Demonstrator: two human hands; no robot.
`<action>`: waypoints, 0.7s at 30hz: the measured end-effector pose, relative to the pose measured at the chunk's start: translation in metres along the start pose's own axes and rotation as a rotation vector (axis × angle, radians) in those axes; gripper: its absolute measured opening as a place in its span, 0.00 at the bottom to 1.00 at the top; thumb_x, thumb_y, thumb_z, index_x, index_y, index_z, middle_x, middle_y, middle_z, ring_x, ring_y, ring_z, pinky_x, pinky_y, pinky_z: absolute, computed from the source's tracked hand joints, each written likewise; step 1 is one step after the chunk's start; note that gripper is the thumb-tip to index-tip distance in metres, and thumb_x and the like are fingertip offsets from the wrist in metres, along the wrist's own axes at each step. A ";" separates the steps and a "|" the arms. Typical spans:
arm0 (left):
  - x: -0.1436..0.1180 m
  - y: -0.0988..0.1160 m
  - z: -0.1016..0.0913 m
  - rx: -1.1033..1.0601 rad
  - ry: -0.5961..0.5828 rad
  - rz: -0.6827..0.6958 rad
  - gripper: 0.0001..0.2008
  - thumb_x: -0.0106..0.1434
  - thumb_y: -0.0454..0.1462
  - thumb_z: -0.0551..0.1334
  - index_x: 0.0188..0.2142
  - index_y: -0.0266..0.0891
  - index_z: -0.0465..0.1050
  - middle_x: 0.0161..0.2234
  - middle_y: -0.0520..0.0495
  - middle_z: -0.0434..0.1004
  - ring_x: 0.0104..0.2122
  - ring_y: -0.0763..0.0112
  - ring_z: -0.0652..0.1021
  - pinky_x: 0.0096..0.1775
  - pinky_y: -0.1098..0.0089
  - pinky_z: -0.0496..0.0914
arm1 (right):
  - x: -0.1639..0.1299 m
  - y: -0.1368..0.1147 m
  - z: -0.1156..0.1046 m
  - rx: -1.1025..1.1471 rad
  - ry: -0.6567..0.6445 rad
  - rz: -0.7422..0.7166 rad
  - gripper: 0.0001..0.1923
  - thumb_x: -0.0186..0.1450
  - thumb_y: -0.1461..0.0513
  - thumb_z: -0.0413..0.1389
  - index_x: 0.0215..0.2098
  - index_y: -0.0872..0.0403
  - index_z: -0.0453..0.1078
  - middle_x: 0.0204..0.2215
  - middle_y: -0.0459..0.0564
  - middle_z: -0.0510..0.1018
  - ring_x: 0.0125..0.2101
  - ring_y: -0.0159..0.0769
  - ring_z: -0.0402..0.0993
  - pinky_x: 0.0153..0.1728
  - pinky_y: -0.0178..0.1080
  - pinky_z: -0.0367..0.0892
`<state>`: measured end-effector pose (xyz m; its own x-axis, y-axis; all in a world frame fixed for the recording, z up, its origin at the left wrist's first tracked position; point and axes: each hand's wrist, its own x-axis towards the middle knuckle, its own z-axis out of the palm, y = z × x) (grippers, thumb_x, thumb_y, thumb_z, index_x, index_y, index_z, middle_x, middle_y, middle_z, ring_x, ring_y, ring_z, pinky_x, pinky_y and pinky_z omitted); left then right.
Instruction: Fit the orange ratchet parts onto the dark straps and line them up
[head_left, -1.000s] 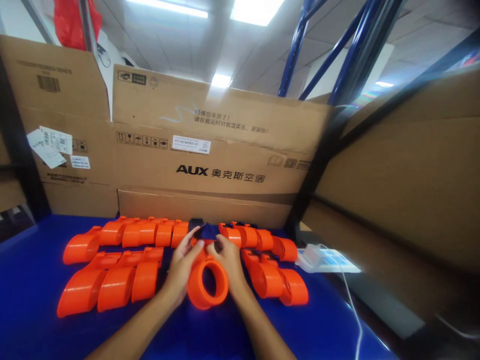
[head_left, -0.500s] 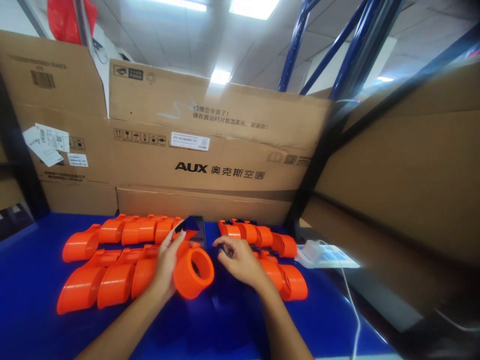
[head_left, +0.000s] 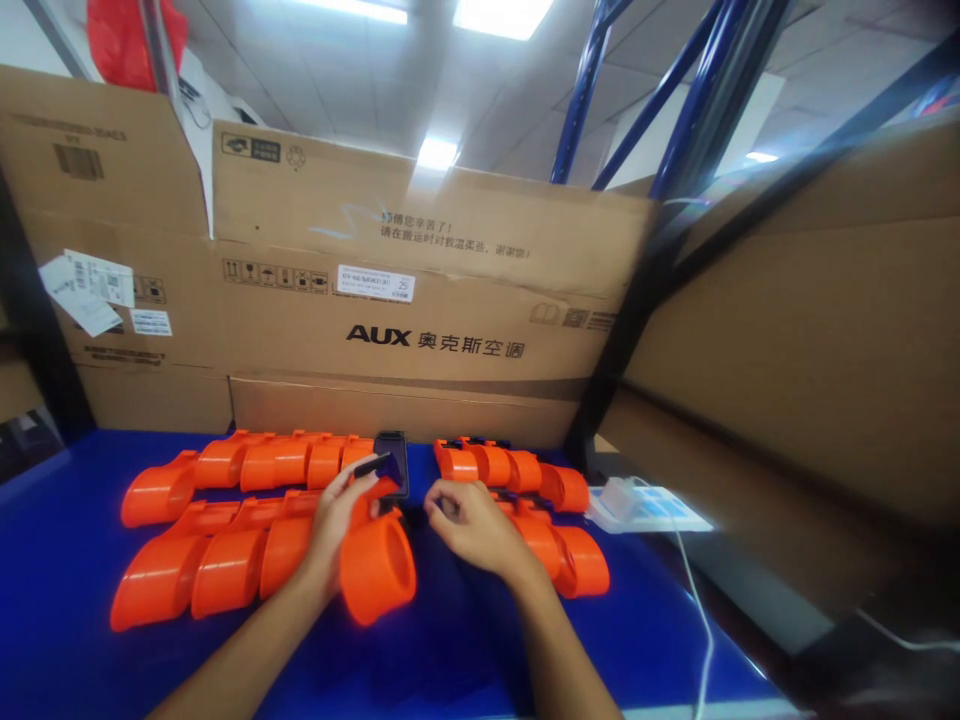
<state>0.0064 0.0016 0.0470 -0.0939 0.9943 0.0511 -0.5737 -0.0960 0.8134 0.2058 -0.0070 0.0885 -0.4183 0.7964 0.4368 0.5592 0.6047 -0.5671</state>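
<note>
Two hands were on the round orange plastic housing point(head_left: 377, 568) a second ago; now only my left hand point(head_left: 335, 520) has it. One second back, both sets of fingers pinched a small black piece at its top, with the housing's open ring facing me in the middle of the blue surface point(head_left: 465, 650). Half a second back my right hand had already let go and the left was swinging the part leftward. Now the housing sits lower and tilted, its ring turned away to the right, touching the near row of finished-looking orange housings point(head_left: 217, 565) on my left side. My left fingers point(head_left: 358, 478) are closed on its upper end, with the thin black piece point(head_left: 373, 464) sticking out past my fingertips. My right hand point(head_left: 469, 522) hangs loosely curled just beside it, over the right-hand group of orange housings point(head_left: 559, 550); whether it holds something small I cannot tell. A dark phone-like slab point(head_left: 394, 460) lies between the two far rows, against the brown cardboard boxes point(head_left: 420, 300).

To me the shift reads as this piece being done with two-handed work and joining the left row.
</note>
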 end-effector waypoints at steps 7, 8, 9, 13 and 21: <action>-0.012 -0.009 0.007 0.178 -0.121 0.000 0.22 0.47 0.42 0.73 0.41 0.39 0.77 0.25 0.53 0.75 0.19 0.76 0.71 0.22 0.76 0.64 | 0.001 -0.011 0.012 0.037 0.107 -0.085 0.27 0.63 0.56 0.60 0.60 0.49 0.66 0.36 0.49 0.78 0.29 0.35 0.71 0.31 0.35 0.66; -0.014 -0.010 0.008 0.179 -0.135 -0.021 0.22 0.47 0.43 0.73 0.42 0.39 0.77 0.24 0.53 0.75 0.19 0.76 0.70 0.22 0.75 0.65 | 0.001 -0.011 0.014 0.023 0.106 -0.087 0.27 0.63 0.56 0.60 0.60 0.49 0.66 0.36 0.49 0.79 0.30 0.36 0.72 0.32 0.36 0.67; -0.015 -0.011 0.008 0.176 -0.143 -0.038 0.23 0.47 0.43 0.73 0.42 0.38 0.77 0.23 0.53 0.74 0.19 0.75 0.70 0.22 0.75 0.65 | 0.000 -0.011 0.015 0.009 0.103 -0.086 0.27 0.63 0.56 0.60 0.60 0.49 0.66 0.36 0.49 0.79 0.30 0.36 0.72 0.33 0.37 0.67; -0.019 -0.010 0.010 0.145 -0.173 -0.069 0.25 0.49 0.43 0.73 0.46 0.39 0.76 0.22 0.54 0.72 0.20 0.75 0.70 0.23 0.75 0.65 | 0.000 -0.004 0.016 -0.029 0.108 -0.081 0.27 0.63 0.59 0.58 0.61 0.50 0.65 0.34 0.49 0.78 0.29 0.36 0.71 0.31 0.36 0.67; -0.024 -0.009 0.014 0.117 -0.166 -0.011 0.22 0.53 0.43 0.72 0.46 0.40 0.74 0.32 0.50 0.78 0.24 0.76 0.73 0.28 0.74 0.68 | 0.003 0.003 0.015 -0.051 0.223 -0.002 0.16 0.63 0.59 0.58 0.49 0.53 0.72 0.32 0.49 0.81 0.24 0.33 0.70 0.28 0.35 0.65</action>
<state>0.0253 -0.0209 0.0470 0.0529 0.9902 0.1290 -0.4745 -0.0888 0.8758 0.1950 -0.0026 0.0775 -0.2539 0.7702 0.5851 0.5965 0.6009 -0.5321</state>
